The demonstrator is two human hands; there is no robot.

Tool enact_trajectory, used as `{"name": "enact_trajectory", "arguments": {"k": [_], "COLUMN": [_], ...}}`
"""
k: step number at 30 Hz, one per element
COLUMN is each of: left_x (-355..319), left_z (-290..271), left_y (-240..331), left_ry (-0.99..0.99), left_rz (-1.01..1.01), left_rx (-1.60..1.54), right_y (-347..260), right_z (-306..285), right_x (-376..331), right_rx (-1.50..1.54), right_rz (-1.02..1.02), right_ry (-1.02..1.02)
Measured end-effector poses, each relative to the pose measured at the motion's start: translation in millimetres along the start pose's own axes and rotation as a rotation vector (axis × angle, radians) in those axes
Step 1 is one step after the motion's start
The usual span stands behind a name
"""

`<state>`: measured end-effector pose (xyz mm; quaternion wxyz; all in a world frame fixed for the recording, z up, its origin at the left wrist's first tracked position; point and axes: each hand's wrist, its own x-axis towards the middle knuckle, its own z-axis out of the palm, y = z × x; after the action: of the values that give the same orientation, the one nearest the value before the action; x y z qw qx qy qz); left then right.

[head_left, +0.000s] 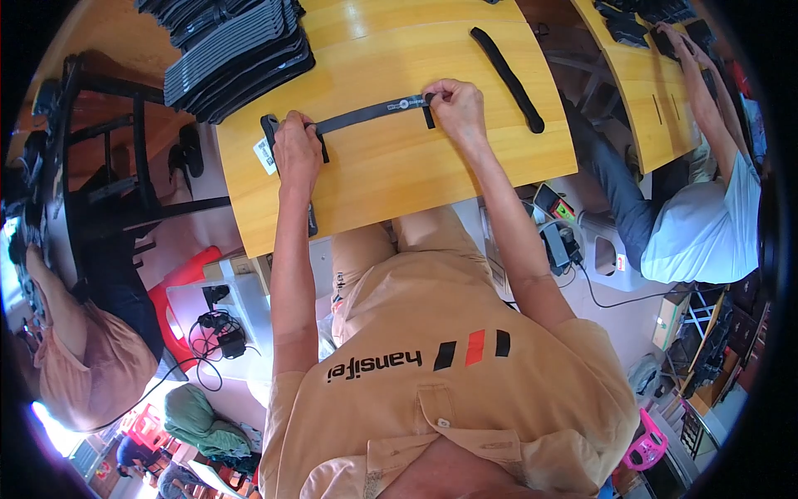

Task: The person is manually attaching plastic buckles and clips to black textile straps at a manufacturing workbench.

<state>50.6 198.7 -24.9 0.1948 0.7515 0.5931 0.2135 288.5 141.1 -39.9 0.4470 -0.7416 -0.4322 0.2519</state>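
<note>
A dark grey fabric strap (366, 114) with small printing near its right end stretches between my two hands, just above or on the yellow table. My left hand (298, 154) is closed on its left end, and a short dark end hangs down beside the fingers. At the other end my right hand (457, 108) pinches the strap between thumb and fingers, with another short end hanging down. A white printed label (264, 155) and a black strip (268, 126) lie by my left hand, partly hidden by it. More black material (312, 220) shows beside my left forearm.
Tall stacks of folded black straps (237, 66) stand at the table's far left. One long black strap (509, 79) lies on the right of the yellow table (391, 187). Co-workers sit on both sides, one at another table (640, 108). Cables and a charger (561, 241) are below.
</note>
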Motion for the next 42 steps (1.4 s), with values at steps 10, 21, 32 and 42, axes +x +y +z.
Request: {"name": "enact_trajectory", "arguments": {"k": [10, 21, 32, 42], "left_x": [0.8, -9.8, -40.2, -62.6], "left_z": [-1.9, -3.2, 2.4, 18.6], "left_y": [6.8, 20.2, 29.9, 21.5], "left_ry": [-0.025, 0.106, 0.097, -0.089], "left_rz": [-0.073, -0.096, 0.397, 0.318], "left_rx": [0.016, 0.151, 0.263, 0.339], "right_y": [2.3, 17.4, -18.8, -1.6], "right_z": [5.4, -1.3, -15.0, 3.4], "right_x": [-2.5, 9.1, -49.5, -70.0], "right_rx": [-0.109, 0.016, -0.290, -0.706], "right_rz": [-0.134, -0.049, -0.516, -0.607], "right_ry": [0.102, 0.043, -0.047, -0.153]}}
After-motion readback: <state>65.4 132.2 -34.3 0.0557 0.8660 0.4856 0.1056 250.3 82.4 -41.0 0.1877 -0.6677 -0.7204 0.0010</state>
